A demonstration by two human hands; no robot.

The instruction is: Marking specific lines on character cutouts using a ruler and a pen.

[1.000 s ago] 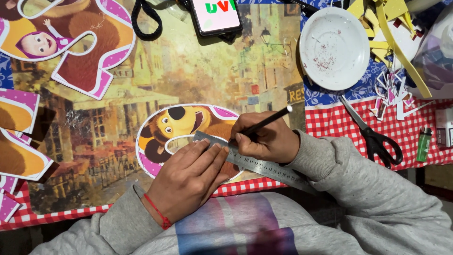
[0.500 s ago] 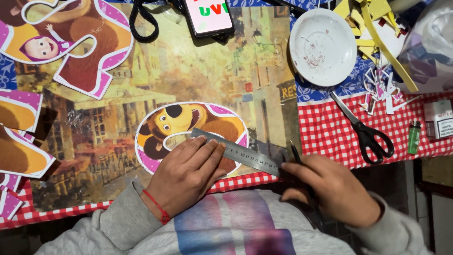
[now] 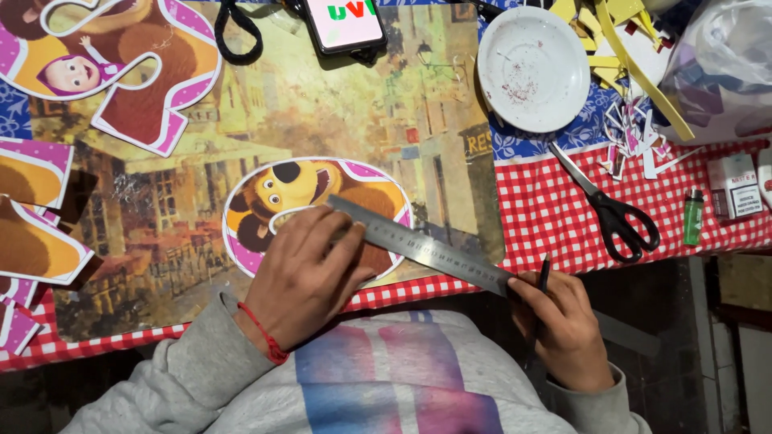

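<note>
- Left hand (image 3: 310, 269): spread flat, palm down, pressing the near end of a steel ruler (image 3: 418, 245) onto a bear cut-out (image 3: 314, 201), seemingly to stop both from sliding.
- Right hand (image 3: 563, 325): curled beyond the front edge of the desk, pinching a thin dark pencil-like tool (image 3: 540, 293) upright while fingertips touch the ruler's far end, probably steadying it.
- Ruler: lying slantwise from the cut-out's middle out past the front edge, bridging cut-out, mat and checked cloth.
- Bear cut-out: oval, pink-bordered, flat on a printed street-scene mat (image 3: 241, 137) near the front edge, just ahead of the body, within easy reach of both hands.
- More character cut-outs (image 3: 121, 72) spread along the left edge and back left corner, set apart from the working spot.
- White plate (image 3: 532, 68) toward the back right: nearly empty, holding only reddish specks and smears.
- Clear plastic bag (image 3: 720, 68) at the back right corner: contents blurred, cannot tell what.
- Black-handled scissors (image 3: 611, 209) on the red checked cloth (image 3: 547, 201) right of the mat, blades shut, close to the right hand.
- Yellow strips and paper scraps (image 3: 635, 137) heaped behind the scissors.
- Green lighter (image 3: 693, 215) and small box (image 3: 736, 186) near the right edge.
- Phone (image 3: 342, 22) at the back edge, screen lit, facing up.
</note>
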